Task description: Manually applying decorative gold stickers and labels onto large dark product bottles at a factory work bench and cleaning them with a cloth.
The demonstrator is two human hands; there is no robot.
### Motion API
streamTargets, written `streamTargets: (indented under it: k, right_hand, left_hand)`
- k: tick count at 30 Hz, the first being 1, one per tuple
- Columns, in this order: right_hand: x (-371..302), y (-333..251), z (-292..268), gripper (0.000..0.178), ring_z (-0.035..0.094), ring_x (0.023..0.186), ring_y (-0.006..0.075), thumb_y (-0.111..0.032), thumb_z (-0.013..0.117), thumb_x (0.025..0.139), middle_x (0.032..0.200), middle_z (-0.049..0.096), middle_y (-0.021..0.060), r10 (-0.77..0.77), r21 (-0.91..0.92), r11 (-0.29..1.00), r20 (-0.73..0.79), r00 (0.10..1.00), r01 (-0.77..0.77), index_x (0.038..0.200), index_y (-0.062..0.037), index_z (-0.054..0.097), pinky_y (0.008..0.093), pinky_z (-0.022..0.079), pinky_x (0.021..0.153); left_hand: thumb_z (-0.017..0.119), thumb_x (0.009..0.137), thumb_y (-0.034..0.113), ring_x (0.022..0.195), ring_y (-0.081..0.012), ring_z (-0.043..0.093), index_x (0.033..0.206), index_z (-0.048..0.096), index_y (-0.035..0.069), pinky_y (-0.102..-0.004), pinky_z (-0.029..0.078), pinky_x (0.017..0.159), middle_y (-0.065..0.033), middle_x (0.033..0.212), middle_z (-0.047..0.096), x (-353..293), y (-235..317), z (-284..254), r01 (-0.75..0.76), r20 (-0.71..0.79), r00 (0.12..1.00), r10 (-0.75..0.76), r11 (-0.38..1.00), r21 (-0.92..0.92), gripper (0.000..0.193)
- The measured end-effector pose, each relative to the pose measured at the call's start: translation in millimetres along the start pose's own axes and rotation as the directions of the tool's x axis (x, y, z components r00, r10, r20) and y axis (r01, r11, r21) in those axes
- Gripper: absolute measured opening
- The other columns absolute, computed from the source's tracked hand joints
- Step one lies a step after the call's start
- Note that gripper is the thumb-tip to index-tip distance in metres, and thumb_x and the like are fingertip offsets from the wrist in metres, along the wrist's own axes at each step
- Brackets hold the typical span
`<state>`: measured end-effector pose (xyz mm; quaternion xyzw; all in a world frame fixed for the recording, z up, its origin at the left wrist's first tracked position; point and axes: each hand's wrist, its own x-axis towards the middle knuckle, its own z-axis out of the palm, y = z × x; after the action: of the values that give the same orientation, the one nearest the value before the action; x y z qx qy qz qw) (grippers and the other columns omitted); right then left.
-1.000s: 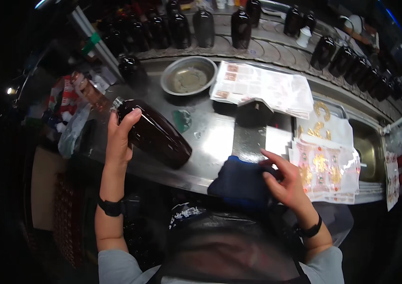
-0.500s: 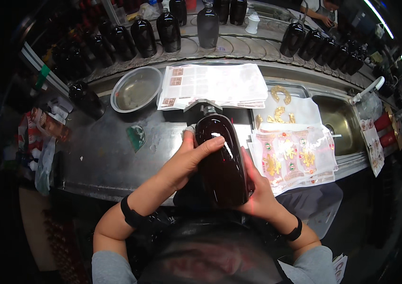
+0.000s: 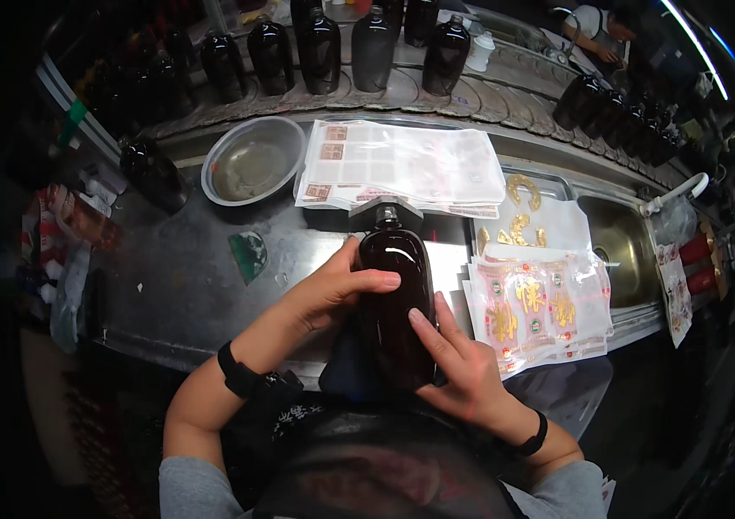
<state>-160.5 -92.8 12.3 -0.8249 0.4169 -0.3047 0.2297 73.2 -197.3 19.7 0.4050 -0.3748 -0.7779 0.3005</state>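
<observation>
A dark brown glass bottle [image 3: 395, 324] leans in front of me, its bare neck pointing away toward a grey angled rest [image 3: 415, 214]. My left hand [image 3: 333, 290] grips its left side, thumb across the upper face and the other fingers partly hidden behind. On the lower right side, my right hand [image 3: 467, 368] holds the bottle, with fingertips on its front face and the palm by the base. Whatever supports the bottle from below is mostly hidden.
Behind the steel worktop [image 3: 186, 285], dark bottles [image 3: 320, 56] stand along a slatted conveyor [image 3: 506, 108]. Label sheets [image 3: 402, 164], a plastic bowl [image 3: 255, 162], and a green scraper-like piece [image 3: 249, 257] lie around. Gold-lettered sheets [image 3: 540, 303] sit beside a sink [image 3: 618, 246]. Another person [image 3: 601, 39] works at far right.
My right hand's fingers have shifted from the bottle's side onto its front face. The bottle stands slightly straighter. Bottles on the conveyor have moved to the right.
</observation>
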Motion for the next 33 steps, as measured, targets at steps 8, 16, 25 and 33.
streamTargets:
  k: [8, 16, 25, 33]
  right_hand:
    - [39.5, 22.8, -31.2, 0.043, 0.072, 0.090, 0.0260, -0.012, 0.076, 0.084, 0.098, 0.073, 0.0139, 0.140, 0.135, 0.983, -0.097, 0.985, -0.126, 0.125, -0.0055, 0.067, 0.0322, 0.055, 0.075]
    - [217.0, 116.2, -20.1, 0.047, 0.063, 0.090, 0.0328, -0.015, 0.067, 0.085, 0.101, 0.060, 0.0153, -0.036, -0.218, 0.975, 0.063, 0.997, 0.049, 0.132, -0.0176, 0.065, 0.0400, 0.052, 0.081]
    - [292.1, 120.1, 50.5, 0.046, 0.064, 0.087, 0.0362, -0.022, 0.062, 0.091, 0.101, 0.057, 0.0197, -0.016, -0.389, 0.906, 0.359, 0.933, 0.165, 0.136, -0.0308, 0.062, 0.0437, 0.053, 0.080]
    - [250.8, 135.6, 6.3, 0.038, 0.065, 0.086, 0.0371, -0.022, 0.058, 0.093, 0.097, 0.059, 0.0205, 0.159, -0.536, 0.842, 0.354, 0.922, 0.061, 0.130, -0.0272, 0.067, 0.0444, 0.053, 0.078]
  left_hand:
    - [0.076, 0.089, 0.019, 0.130, -0.0215, 0.051, 0.153, 0.024, 0.004, -0.0352, 0.043, 0.109, -0.0155, 0.142, 0.050, -15.0, -5.1, -26.5, -0.019, 0.084, 0.996, 0.020, 1.000, -0.020, 0.084]
    - [0.086, 0.076, 0.028, 0.140, -0.0275, 0.034, 0.154, 0.002, 0.004, -0.0406, 0.029, 0.117, -0.0182, 0.148, 0.033, -19.6, -32.1, 6.0, -0.318, -0.053, 0.934, 0.355, 0.887, 0.334, 0.117]
    - [0.086, 0.077, 0.030, 0.139, -0.0281, 0.034, 0.153, 0.003, 0.004, -0.0415, 0.029, 0.117, -0.0186, 0.149, 0.031, -13.2, -49.3, -13.9, -0.382, -0.001, 0.915, 0.403, 0.869, 0.315, 0.115]
    - [0.087, 0.076, 0.025, 0.137, -0.0282, 0.040, 0.154, -0.001, 0.005, -0.0424, 0.036, 0.113, -0.0186, 0.147, 0.035, -16.0, -43.3, -14.7, -0.333, -0.033, 0.934, 0.356, 0.900, 0.280, 0.120]
